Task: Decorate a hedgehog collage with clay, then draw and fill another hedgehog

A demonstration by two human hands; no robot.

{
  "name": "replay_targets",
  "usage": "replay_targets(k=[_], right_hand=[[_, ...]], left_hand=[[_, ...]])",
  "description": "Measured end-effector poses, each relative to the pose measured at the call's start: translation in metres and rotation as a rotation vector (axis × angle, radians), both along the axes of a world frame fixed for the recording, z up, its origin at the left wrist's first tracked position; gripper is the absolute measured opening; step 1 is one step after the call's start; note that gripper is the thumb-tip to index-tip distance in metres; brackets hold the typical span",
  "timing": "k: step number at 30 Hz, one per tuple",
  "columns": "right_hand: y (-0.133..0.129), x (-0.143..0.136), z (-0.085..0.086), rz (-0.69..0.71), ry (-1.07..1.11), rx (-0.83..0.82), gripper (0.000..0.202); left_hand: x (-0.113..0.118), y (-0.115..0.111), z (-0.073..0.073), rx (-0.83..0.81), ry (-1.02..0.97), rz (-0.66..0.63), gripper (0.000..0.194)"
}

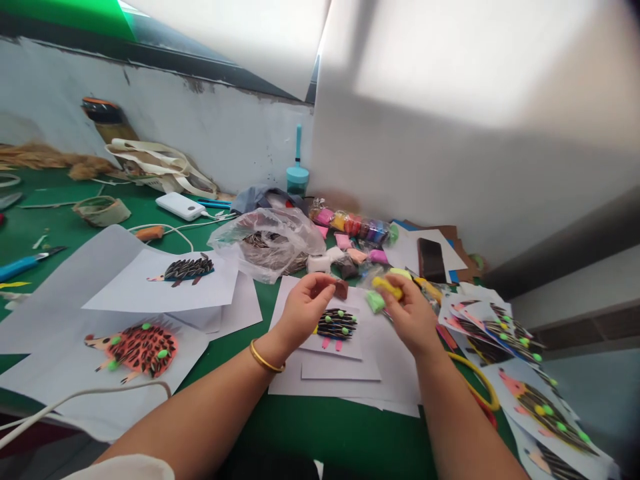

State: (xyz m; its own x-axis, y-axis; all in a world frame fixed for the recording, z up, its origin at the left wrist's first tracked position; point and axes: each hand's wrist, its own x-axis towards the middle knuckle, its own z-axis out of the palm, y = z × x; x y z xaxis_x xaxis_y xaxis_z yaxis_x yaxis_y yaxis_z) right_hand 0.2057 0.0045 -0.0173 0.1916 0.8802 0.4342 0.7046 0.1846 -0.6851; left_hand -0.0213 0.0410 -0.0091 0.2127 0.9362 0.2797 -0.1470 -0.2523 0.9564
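Observation:
Pinched in the fingers of my left hand (306,308) is a piece of brown modelling clay (341,289). My right hand (413,317) grips a lump of yellow modelling clay (386,287) between thumb and fingers. Below and between both hands lies a card with a hedgehog picture (338,325), its spines made of dark striped seeds, with green dots on them and pink feet. The card rests on several white sheets (400,373). A packet of light green clay (375,301) lies just left of my right fingers.
Finished-looking hedgehog pictures (543,407) pile up at right, and others (133,347) lie at left. Behind are a plastic bag of seeds (270,243), small clay packets (343,241), a phone (431,260) and a white power bank (180,206). A blue-handled cutter (23,268) lies far left.

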Motion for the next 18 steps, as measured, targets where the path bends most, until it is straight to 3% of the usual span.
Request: replay_targets(k=[3,5,12,18], right_hand=[[-0.007,-0.024,0.000,0.226,0.061,-0.024,0.028],[-0.009,-0.033,0.001,0.289,0.063,-0.021,0.025],[-0.009,-0.034,0.004,0.336,0.001,0.057,0.021],[-0.008,-0.038,0.002,0.334,-0.090,0.070,0.045]], left_hand=[[0.001,-0.003,-0.001,0.131,0.133,0.000,0.013],[0.001,-0.004,-0.001,0.149,0.165,-0.009,0.014],[0.003,-0.003,0.000,-0.106,0.049,-0.118,0.019],[0.003,-0.003,0.000,-0.194,0.009,-0.179,0.017]])
